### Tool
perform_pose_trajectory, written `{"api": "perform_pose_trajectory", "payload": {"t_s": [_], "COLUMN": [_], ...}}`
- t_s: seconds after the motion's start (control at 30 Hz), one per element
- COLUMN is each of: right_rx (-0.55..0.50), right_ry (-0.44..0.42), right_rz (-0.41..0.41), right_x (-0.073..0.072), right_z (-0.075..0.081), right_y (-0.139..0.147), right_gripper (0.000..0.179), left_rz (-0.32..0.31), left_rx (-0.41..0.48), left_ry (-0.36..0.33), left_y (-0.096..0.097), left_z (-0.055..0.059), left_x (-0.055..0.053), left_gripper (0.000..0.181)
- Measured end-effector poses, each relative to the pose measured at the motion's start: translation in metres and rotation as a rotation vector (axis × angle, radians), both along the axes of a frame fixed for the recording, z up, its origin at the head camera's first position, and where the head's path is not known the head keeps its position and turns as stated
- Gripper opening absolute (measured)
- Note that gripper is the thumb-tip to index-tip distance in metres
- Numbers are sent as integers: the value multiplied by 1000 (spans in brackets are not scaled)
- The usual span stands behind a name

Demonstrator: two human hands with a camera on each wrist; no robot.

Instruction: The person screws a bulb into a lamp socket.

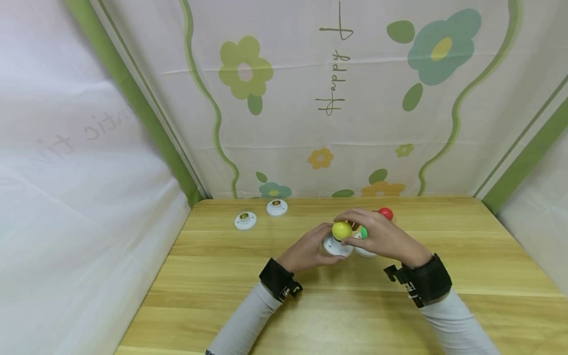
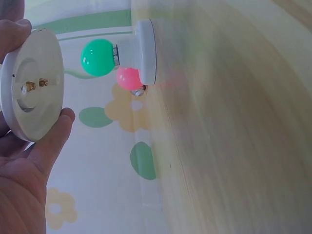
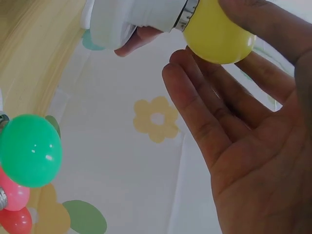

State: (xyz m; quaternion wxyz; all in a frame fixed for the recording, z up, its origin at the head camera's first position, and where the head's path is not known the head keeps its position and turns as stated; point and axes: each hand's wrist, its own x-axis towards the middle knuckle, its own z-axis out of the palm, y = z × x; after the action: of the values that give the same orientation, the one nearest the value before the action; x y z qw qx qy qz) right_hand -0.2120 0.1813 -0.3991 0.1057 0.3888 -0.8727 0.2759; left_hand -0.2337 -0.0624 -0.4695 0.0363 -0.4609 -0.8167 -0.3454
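Note:
My left hand point(image 1: 309, 250) grips a round white lamp holder point(image 1: 330, 246) by its rim, raised off the table. Its underside, with brass screws in a recess, faces the left wrist camera. A yellow bulb point(image 1: 341, 230) sits in the holder's neck, a strip of its metal cap showing in the right wrist view. My right hand point(image 1: 377, 234) pinches that bulb between thumb and fingers, the other fingers spread beside it. Just beyond, a green bulb point(image 2: 99, 57) stands in another white holder point(image 2: 147, 52), partly hidden by the right hand in the head view.
Two white holders with bare brass sockets, a nearer one point(image 1: 245, 221) and a farther one point(image 1: 277, 207), rest at the table's back left. A red bulb point(image 1: 385, 213) lies near the back edge. Printed fabric walls point(image 1: 284, 128) stand behind and beside the wooden table point(image 1: 337, 315).

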Motion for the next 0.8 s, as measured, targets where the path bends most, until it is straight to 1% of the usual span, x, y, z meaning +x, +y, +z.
{"api": "perform_pose_trajectory", "payload": {"t_s": [0.13, 0.3, 0.43, 0.6, 0.8], "right_rx": [-5, -11, -1, -3, 2], "right_ry": [-21, -41, -10, 8, 54], "right_rz": [12, 63, 85, 78, 88], "right_x": [0, 1, 1, 1, -1], "right_z": [0, 1, 1, 1, 0], "right_y": [1, 2, 1, 0, 0], "right_gripper": [53, 62, 57, 51, 53], "left_rz": [-9, -23, -29, -25, -15], "left_rx": [5, 5, 0, 0, 5], "left_ry": [5, -3, -7, -11, -9], "left_y": [-1, -2, -3, -3, -4], "left_z": [-1, 0, -1, -1, 0], "left_x": [-1, -3, -4, -3, -2], "left_gripper": [72, 73, 75, 77, 77]}}
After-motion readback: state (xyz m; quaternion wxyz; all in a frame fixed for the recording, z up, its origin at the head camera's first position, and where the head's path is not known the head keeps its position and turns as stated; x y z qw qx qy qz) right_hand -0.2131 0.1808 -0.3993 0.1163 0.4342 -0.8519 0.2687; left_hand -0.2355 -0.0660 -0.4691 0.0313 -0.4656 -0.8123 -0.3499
